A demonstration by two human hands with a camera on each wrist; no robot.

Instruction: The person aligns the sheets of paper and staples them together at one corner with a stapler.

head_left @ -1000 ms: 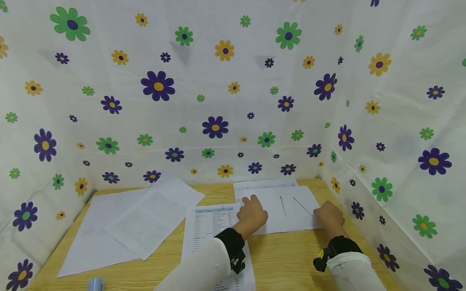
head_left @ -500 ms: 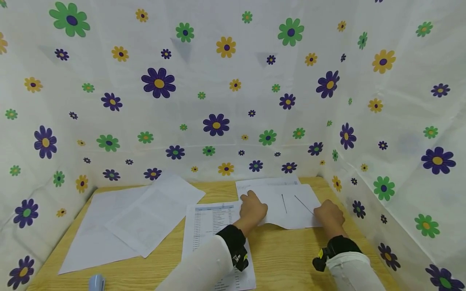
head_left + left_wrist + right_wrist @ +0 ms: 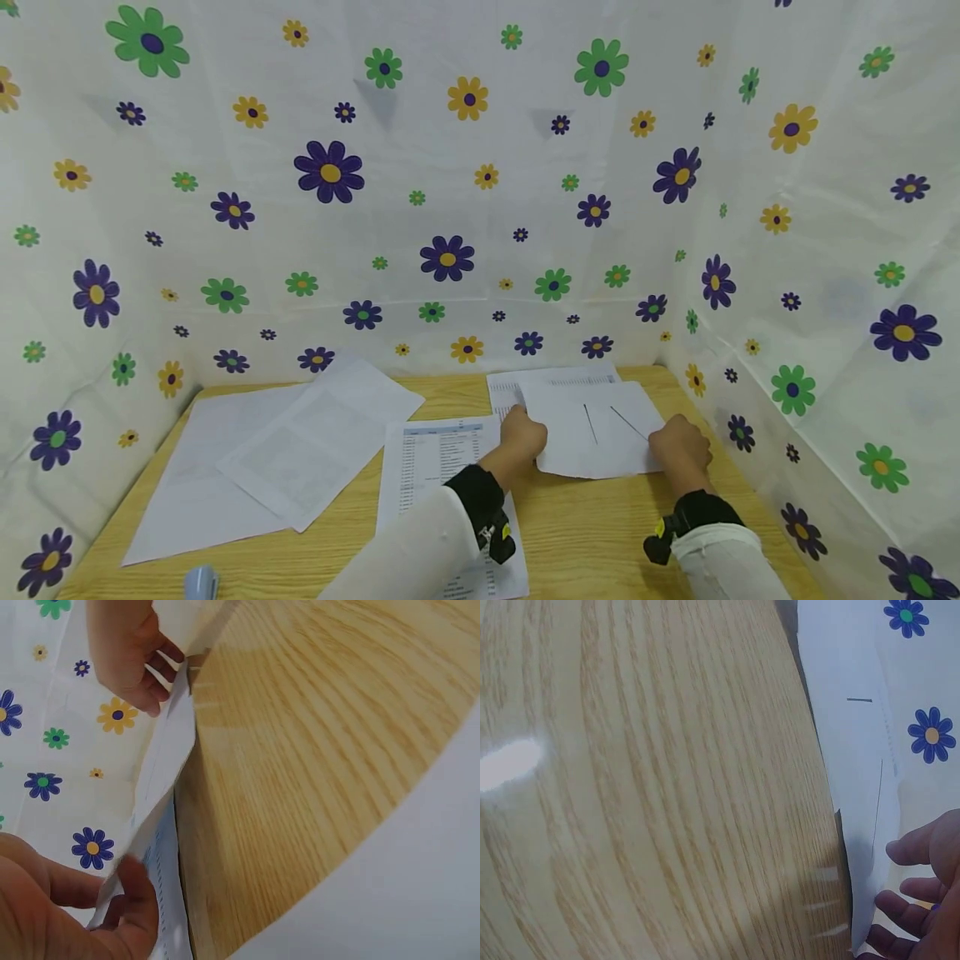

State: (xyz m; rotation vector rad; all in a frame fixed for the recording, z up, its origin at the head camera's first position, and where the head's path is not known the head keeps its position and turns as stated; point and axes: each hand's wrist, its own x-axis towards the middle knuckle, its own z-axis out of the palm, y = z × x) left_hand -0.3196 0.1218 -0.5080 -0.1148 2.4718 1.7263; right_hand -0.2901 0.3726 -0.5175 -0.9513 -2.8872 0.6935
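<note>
While left hand and right hand pinch the marked sheet, right of centre, even tension likely prevents creasing.

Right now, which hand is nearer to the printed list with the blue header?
The left hand: it is beside the printed list, holding the left edge of the sheet with two black lines. The right hand is farther off, holding that sheet's right edge.
</note>
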